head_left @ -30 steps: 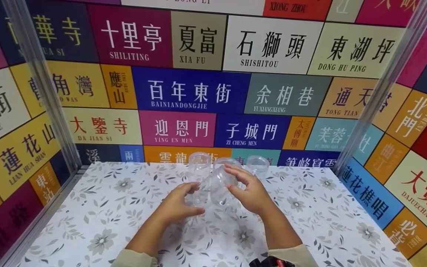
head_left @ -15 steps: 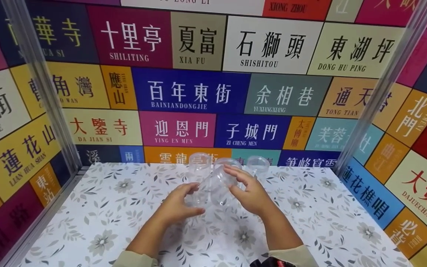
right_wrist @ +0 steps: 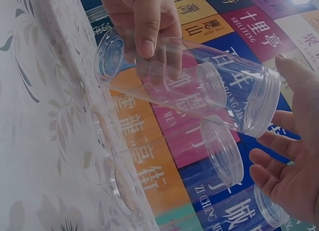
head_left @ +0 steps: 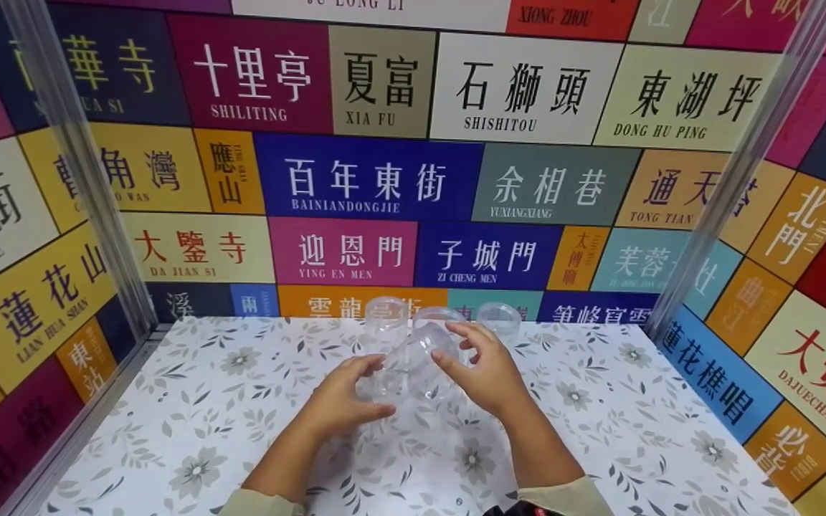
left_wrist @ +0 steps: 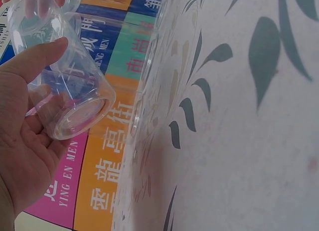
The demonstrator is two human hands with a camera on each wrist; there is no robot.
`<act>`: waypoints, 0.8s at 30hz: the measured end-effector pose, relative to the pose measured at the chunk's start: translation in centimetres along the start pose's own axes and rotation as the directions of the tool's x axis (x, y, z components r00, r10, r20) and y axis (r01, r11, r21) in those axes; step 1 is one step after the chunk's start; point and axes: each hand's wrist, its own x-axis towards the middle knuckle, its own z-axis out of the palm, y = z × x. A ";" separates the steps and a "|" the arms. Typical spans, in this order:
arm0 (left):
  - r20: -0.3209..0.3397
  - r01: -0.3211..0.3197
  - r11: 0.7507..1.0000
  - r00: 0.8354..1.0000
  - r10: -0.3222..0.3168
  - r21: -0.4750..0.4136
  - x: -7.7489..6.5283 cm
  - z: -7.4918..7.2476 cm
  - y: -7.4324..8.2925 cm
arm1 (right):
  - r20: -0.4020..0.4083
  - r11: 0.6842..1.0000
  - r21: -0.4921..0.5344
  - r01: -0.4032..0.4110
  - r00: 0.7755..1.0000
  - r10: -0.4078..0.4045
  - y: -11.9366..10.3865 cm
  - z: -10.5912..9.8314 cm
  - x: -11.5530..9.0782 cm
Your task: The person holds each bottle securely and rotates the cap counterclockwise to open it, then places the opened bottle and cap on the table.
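Note:
A clear plastic cup point(right_wrist: 199, 99) is held tilted, its wide rim toward my right hand and its base end at my left. My left hand point(head_left: 345, 394) grips it near the base, with the thumb along the side, plain in the left wrist view. At the rim, my right hand point(head_left: 481, 369) is spread, with the thumb and loosely bent fingers right beside the edge. Just behind stand three more clear cups, the left one point(head_left: 386, 309), the middle one point(head_left: 445, 314) and the right one point(head_left: 500, 312), all rim up.
The cups stand on a table point(head_left: 198, 430) with a white leaf-and-flower covering. Behind it rises a wall point(head_left: 377, 175) of coloured name panels. Metal posts point(head_left: 87, 143) frame the left and right corners.
My right hand has drawn back slightly from the cup's rim, its fingers loosening. The left hand and the standing cups stay where they were.

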 end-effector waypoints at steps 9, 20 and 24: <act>0.003 -0.042 0.999 0.999 0.042 0.001 0.1 0.0 0.0 | 0.000 1.000 0.017 0.020 1.000 -0.020 0.0 0.0 0.1; -0.009 -0.003 1.000 1.000 0.003 -0.012 -0.1 0.1 -0.2 | 0.068 0.983 0.133 0.126 0.988 -0.136 0.1 -0.1 -0.3; -0.021 -0.019 1.000 1.000 0.019 0.014 -0.3 0.2 -0.2 | 0.081 0.977 0.151 0.149 0.983 -0.162 0.3 -0.1 -0.3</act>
